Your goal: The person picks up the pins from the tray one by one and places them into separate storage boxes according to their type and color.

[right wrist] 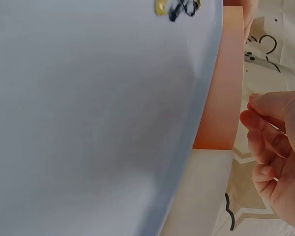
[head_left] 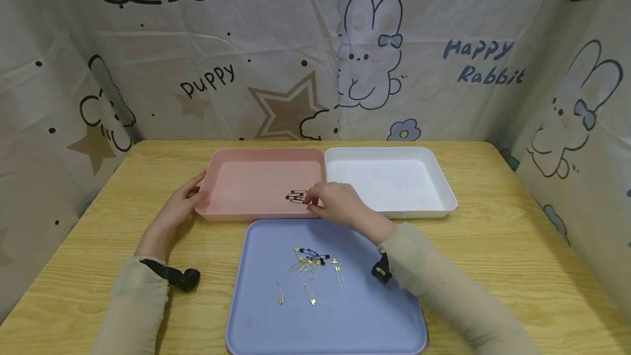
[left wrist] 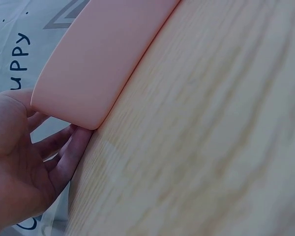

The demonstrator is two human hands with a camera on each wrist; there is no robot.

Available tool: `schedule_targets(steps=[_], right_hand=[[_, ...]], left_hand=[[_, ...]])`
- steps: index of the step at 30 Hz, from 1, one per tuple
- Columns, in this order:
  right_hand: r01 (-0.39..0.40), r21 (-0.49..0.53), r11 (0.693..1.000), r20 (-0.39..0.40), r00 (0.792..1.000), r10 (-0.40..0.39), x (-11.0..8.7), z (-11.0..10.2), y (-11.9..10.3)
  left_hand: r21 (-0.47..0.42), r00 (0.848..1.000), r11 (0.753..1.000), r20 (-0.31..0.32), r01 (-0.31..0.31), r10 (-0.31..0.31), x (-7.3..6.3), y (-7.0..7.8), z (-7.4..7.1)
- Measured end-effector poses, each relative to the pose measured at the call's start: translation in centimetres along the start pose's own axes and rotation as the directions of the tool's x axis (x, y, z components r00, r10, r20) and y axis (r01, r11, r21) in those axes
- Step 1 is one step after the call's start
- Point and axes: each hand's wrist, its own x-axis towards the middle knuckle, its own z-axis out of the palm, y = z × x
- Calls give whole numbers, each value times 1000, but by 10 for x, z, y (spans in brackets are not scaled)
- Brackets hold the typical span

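Note:
My left hand (head_left: 179, 204) holds the left end of a pink tray (head_left: 256, 151), its thumb at the rim and fingers (left wrist: 71, 152) by the lower corner. Over the front right part of that tray hovers my right hand (head_left: 340, 203), fingers loosely bent beside several black safety pins (head_left: 296, 197). Thumb and index tips are close together in the right wrist view, with nothing visible between them. A blue tray (head_left: 325, 333) in front bears a small heap of gold safety pins (head_left: 309, 263) and black safety pins (head_left: 309, 252); a few gold ones lie apart.
A white tray (head_left: 389, 179) stands against the pink tray's right side. All three trays are on a wooden table (head_left: 498, 245). Printed cloth (head_left: 276, 43) hangs behind and at both sides. Each wrist wears a black strap (head_left: 170, 274).

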Motion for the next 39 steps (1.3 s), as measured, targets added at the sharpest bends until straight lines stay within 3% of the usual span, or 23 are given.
schedule_targets(steps=[9, 19, 28, 32, 39], right_hand=[[68, -11, 998, -32, 997, -69, -22, 2, 1], [140, 6, 990, 46, 989, -140, -36, 7, -8], [152, 33, 988, 128, 980, -155, -40, 19, -13], [170, 0, 985, 160, 973, -168, -42, 23, -14], [198, -44, 979, 147, 971, -189, -42, 25, -15]], left_hand=[[31, 1000, 999, -22, 11, -11, 1, 0, 0], [34, 999, 999, -19, 28, -27, 1, 0, 0], [31, 1000, 999, -21, 18, -18, 1, 0, 1], [26, 1000, 1000, -18, 17, -17, 0, 0, 2], [27, 999, 999, -30, 19, -18, 0, 1, 2]])
